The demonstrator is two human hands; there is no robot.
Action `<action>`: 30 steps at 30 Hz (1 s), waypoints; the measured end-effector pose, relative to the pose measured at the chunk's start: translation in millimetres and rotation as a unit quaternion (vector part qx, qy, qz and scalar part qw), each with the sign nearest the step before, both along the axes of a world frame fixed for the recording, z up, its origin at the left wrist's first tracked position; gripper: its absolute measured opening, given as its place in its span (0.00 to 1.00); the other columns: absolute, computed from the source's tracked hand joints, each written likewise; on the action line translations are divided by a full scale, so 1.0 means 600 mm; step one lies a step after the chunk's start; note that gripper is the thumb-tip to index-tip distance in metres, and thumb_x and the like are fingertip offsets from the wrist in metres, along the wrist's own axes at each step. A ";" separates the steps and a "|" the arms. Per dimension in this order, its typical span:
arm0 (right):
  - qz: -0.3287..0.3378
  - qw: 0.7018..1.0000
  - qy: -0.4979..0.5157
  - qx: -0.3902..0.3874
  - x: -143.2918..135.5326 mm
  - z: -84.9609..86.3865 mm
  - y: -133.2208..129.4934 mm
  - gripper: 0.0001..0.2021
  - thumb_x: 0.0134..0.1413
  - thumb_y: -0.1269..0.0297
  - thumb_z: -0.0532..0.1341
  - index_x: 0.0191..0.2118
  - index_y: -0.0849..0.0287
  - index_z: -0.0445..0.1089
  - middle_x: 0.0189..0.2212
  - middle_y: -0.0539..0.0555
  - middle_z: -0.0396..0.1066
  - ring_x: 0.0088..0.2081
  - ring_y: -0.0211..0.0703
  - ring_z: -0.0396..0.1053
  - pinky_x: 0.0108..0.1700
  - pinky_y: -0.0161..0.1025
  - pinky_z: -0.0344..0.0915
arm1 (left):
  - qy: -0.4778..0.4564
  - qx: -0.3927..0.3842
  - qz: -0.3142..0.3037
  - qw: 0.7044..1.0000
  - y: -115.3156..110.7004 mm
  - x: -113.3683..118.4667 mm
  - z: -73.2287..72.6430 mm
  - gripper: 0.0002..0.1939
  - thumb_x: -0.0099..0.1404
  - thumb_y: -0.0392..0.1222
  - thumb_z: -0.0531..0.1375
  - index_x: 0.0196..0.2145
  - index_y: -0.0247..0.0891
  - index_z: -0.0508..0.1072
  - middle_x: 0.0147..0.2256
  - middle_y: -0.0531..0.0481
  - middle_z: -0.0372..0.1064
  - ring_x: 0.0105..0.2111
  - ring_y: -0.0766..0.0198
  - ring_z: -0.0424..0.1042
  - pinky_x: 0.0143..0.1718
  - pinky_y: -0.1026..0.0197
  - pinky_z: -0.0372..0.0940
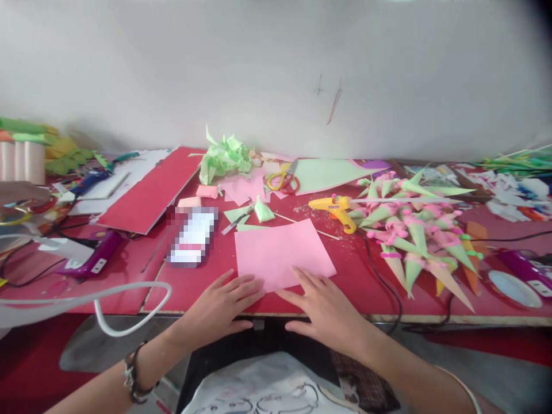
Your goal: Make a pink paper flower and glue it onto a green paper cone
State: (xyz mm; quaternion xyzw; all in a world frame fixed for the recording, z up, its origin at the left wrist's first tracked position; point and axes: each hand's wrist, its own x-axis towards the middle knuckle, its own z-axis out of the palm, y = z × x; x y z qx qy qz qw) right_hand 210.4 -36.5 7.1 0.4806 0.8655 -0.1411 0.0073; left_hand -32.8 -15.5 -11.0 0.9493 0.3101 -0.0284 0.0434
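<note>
A pink sheet of paper [282, 253] lies flat near the front edge of the red table. My left hand [226, 305] is open, its fingertips resting by the sheet's lower left corner. On the lower right part of the same sheet, the fingers of my right hand [321, 305] are spread, pressing lightly or just touching. Behind the paper are a small pale green lump in wrapping [263, 210] and a craft knife [238, 219]. A yellow hot glue gun [334, 210] lies to the right of it, a glue stick in its back.
Pink-and-green paper cones [416, 230] pile up on the right. Scissors [282, 181] and crumpled green paper [226, 158] lie at the back. A phone with a blurred screen [193, 237], a red board [150, 190] and a white cable [129, 287] are on the left.
</note>
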 end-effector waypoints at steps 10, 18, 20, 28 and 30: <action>-0.090 0.994 -0.063 0.010 0.062 0.028 0.001 0.24 0.46 0.46 0.54 0.49 0.50 0.65 0.54 0.60 0.57 0.56 0.59 0.52 0.50 0.55 0.55 | 0.018 0.009 0.013 1.000 -0.005 -0.047 0.005 0.22 0.61 0.47 0.51 0.54 0.50 0.56 0.56 0.56 0.54 0.54 0.59 0.56 0.54 0.51 0.52; -0.133 0.984 -0.106 0.052 0.111 0.019 -0.001 0.25 0.45 0.47 0.55 0.49 0.52 0.65 0.53 0.59 0.60 0.54 0.59 0.54 0.47 0.53 0.60 | -0.009 0.030 -0.004 1.000 -0.007 -0.060 -0.003 0.22 0.62 0.44 0.50 0.54 0.48 0.57 0.55 0.55 0.56 0.53 0.60 0.57 0.53 0.52 0.54; -0.129 0.983 -0.108 0.069 0.120 0.019 0.002 0.25 0.46 0.47 0.55 0.48 0.54 0.67 0.52 0.59 0.61 0.53 0.58 0.56 0.46 0.52 0.61 | -0.016 0.035 -0.002 0.999 -0.010 -0.062 -0.006 0.22 0.61 0.42 0.50 0.54 0.46 0.57 0.55 0.53 0.56 0.53 0.59 0.57 0.53 0.53 0.55; -0.043 0.983 0.052 0.174 0.047 0.015 0.042 0.15 0.53 0.61 0.54 0.44 0.60 0.67 0.47 0.58 0.65 0.49 0.46 0.61 0.50 0.42 0.59 | -0.074 0.003 0.087 0.993 -0.012 -0.011 0.010 0.17 0.59 0.45 0.53 0.47 0.42 0.63 0.44 0.49 0.65 0.44 0.58 0.64 0.49 0.52 0.57; 0.020 0.985 0.096 0.140 0.016 0.001 0.053 0.20 0.49 0.59 0.57 0.49 0.58 0.63 0.50 0.57 0.62 0.51 0.44 0.58 0.50 0.39 0.59 | -0.105 0.008 0.138 0.985 -0.003 0.013 0.008 0.25 0.57 0.51 0.54 0.50 0.37 0.59 0.46 0.44 0.62 0.46 0.55 0.61 0.46 0.53 0.59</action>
